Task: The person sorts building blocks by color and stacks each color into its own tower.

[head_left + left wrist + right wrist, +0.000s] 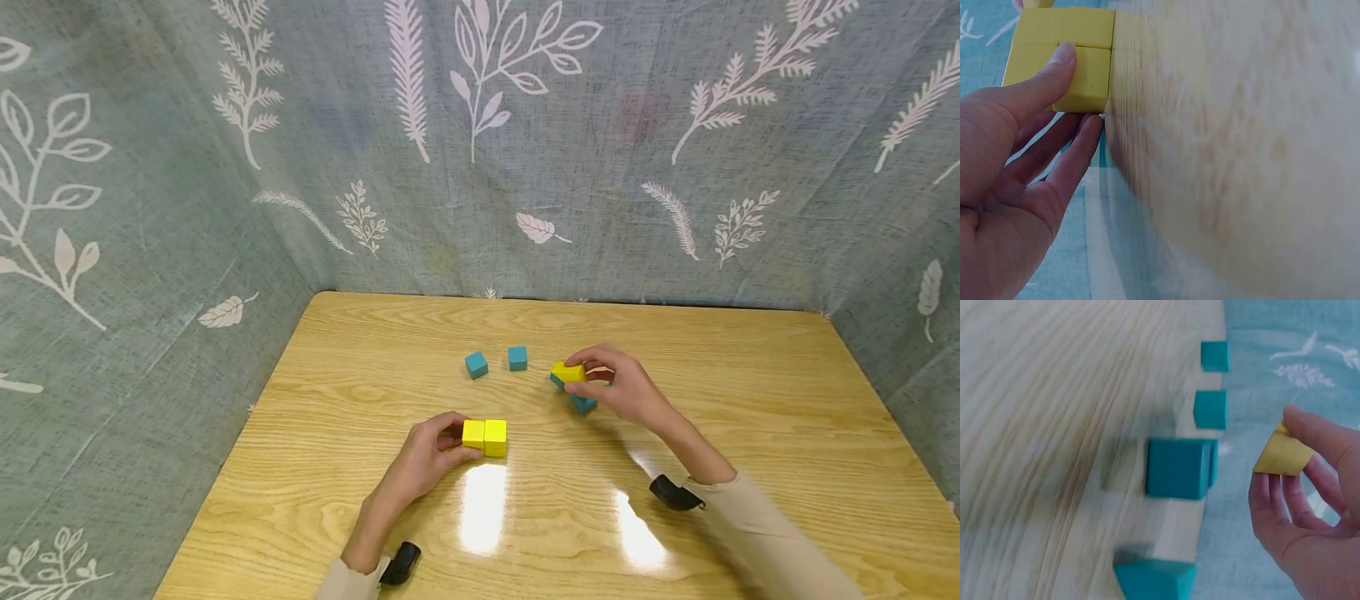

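Note:
Several yellow cubes (495, 437) stand side by side in a two-high stack at the middle of the table. My left hand (429, 457) holds the stack at its left side. In the left wrist view the thumb lies across the front of the cubes (1088, 75), with the fingers beneath. My right hand (626, 387) pinches a yellow block with a slanted side (1284, 454) between thumb and fingers, raised off the table. Near it sit teal blocks: a cube (1175, 469) with another piece partly hidden behind, and a wedge-shaped block (1157, 580).
Two more teal cubes, a left one (476, 365) and a right one (517, 358), lie toward the back of the wooden table (360, 367). A grey-blue leaf-patterned cloth (465, 192) hangs behind the table and along its sides.

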Available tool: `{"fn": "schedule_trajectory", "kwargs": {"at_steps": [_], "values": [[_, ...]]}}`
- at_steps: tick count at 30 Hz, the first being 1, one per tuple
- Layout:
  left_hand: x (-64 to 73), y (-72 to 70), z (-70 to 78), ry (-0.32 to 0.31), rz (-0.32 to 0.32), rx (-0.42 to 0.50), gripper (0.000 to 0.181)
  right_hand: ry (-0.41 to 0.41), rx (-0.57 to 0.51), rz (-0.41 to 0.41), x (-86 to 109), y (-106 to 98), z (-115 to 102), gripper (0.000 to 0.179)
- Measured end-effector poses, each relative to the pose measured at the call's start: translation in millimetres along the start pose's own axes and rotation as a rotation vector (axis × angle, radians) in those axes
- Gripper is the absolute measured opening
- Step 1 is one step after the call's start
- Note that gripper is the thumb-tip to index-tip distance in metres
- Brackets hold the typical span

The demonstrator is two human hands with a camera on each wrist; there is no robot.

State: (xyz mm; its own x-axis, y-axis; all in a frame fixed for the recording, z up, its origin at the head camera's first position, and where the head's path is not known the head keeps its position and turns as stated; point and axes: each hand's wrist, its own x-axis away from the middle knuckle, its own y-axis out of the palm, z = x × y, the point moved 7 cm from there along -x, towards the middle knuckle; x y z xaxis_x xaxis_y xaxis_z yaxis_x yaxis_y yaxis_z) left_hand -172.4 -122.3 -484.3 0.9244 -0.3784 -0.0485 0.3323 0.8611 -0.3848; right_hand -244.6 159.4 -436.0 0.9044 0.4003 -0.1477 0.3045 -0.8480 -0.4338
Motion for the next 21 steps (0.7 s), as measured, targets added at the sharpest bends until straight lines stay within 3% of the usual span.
{"fn": "schedule_trajectory", "kwargs": {"at_steps": [8, 21], "values": [[-0.5, 0.1, 0.5, -0.010, 0.002, -0.001, 0.032, -0.064, -0.066, -0.060, -0.1, 24, -15, 0.032], [-1.8, 0.6, 0.1, 0.012, -0.004, 0.019, 0.030, -0.141, -0.067, -0.145, -2.1, 64, -37, 0.033]]}}
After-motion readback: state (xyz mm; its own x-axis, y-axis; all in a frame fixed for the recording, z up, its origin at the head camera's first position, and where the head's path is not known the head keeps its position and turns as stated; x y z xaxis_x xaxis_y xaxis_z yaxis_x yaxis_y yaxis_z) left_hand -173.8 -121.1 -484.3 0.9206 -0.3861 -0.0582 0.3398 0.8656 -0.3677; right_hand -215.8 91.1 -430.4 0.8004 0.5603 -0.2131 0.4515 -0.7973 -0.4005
